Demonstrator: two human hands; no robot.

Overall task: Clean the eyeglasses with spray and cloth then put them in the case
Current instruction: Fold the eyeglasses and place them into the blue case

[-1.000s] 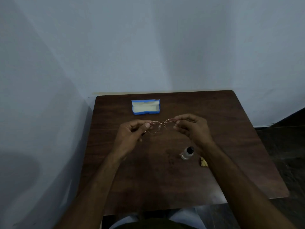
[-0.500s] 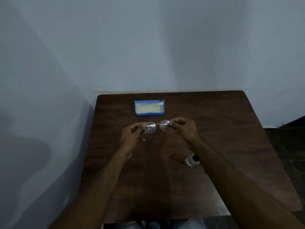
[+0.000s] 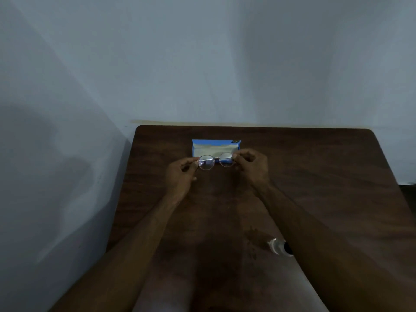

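Observation:
Thin metal-framed round eyeglasses (image 3: 215, 162) hang just in front of an open blue case (image 3: 213, 147) with a pale lining, which lies at the back of the table. My left hand (image 3: 181, 176) pinches the left end of the frame. My right hand (image 3: 252, 168) pinches the right end. The right lens overlaps the case's front edge in the view. A small clear spray bottle (image 3: 278, 246) with a dark cap lies near my right forearm, partly hidden by it. No cloth is in sight.
The dark brown wooden table (image 3: 326, 188) stands in a corner, with a pale wall behind it and another close on the left. A wet-looking stain (image 3: 253, 235) marks the wood next to the bottle. Dark floor shows at the far right.
Both hands have carried the eyeglasses away from me, up to the case. The camera has moved closer, and the yellow scrap beside the bottle is hidden now.

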